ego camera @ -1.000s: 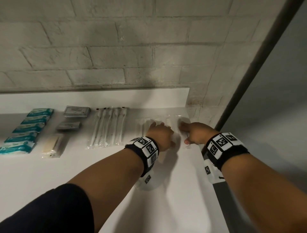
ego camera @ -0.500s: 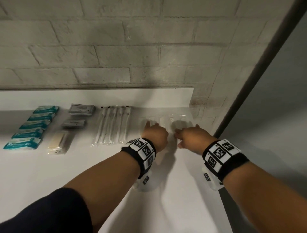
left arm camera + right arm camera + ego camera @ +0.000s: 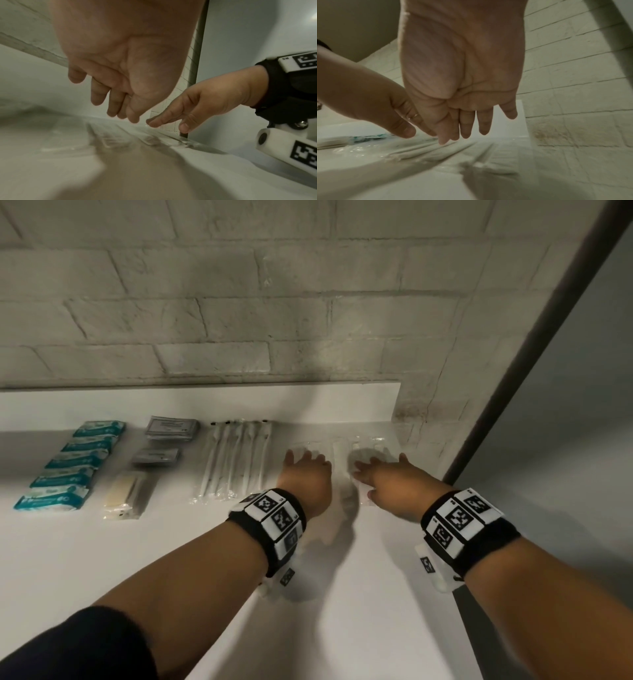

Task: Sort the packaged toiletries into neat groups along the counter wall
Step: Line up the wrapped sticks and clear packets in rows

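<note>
A white table (image 3: 342, 628) fills the near field, its bare front crossed by two forearms and their shadows. Farther in, the left hand (image 3: 306, 477) and the right hand (image 3: 390, 484) reach side by side over a group of clear-wrapped packets (image 3: 342, 448) near the table's right end; the fingers (image 3: 97, 94) of both are straight and slack, spread palm-down, gripping nothing, and the wrist views show them just above the wrappers. Whether any fingertip touches the plastic cannot be told.

Left of the hands lies a row of long wrapped toothbrushes (image 3: 236, 460), then a pale packet (image 3: 125, 498), a small grey sachet (image 3: 156, 457) and a larger grey sachet (image 3: 173, 429) in a column running back. Farthest left, teal packets (image 3: 72, 463) line up in a slanted column.

A low white upstand (image 3: 205, 402) backs the table, below a pale brick wall (image 3: 239, 320). A dark post (image 3: 534, 344) runs diagonally at the right, with a plain grey surface (image 3: 582, 405) past it.
</note>
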Demonstrator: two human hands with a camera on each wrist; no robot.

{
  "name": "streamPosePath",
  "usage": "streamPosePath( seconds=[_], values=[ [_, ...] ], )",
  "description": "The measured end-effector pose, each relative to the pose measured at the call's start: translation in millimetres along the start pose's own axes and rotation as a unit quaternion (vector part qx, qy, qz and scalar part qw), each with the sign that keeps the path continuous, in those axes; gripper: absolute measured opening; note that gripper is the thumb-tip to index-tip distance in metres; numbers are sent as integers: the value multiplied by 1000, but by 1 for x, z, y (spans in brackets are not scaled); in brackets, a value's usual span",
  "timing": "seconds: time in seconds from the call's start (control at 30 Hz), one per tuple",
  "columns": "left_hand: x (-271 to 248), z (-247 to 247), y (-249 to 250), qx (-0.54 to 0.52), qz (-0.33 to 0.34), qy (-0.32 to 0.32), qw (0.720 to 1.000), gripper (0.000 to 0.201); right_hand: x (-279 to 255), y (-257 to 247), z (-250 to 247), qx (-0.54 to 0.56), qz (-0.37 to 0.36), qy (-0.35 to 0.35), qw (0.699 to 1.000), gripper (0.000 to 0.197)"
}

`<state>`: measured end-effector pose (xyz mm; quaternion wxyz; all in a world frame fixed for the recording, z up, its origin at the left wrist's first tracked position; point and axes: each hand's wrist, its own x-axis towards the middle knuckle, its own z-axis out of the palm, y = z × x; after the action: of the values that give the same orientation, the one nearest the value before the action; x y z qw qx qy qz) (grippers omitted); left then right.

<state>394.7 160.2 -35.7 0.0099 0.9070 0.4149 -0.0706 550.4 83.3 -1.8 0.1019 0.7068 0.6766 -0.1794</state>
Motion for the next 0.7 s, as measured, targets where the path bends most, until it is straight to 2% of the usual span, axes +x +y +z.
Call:
streamPosePath(
  seconds=[0.1, 0.17, 0.4, 0.57, 0.7],
  values=[
    [-7, -1, -8, 25, -5, -73, 997, 51, 4, -15, 2, -42, -27, -26, 998, 55],
    [-8, 0, -6, 25, -2, -97, 995, 53, 6, -23, 1, -78, -29, -51, 995, 53],
    [-8, 0, -1, 16, 10, -82, 996, 54, 5, -27, -1, -62, -13, -68, 996, 56],
    [-19, -4, -11, -11, -18, -52, 998, 61, 1, -34, -2, -6, -27, -15, 999, 62],
    [-29, -5, -25, 2, -44, -107, 993, 61, 4, -53, -6, -41, -41, -28, 998, 58]
  ],
)
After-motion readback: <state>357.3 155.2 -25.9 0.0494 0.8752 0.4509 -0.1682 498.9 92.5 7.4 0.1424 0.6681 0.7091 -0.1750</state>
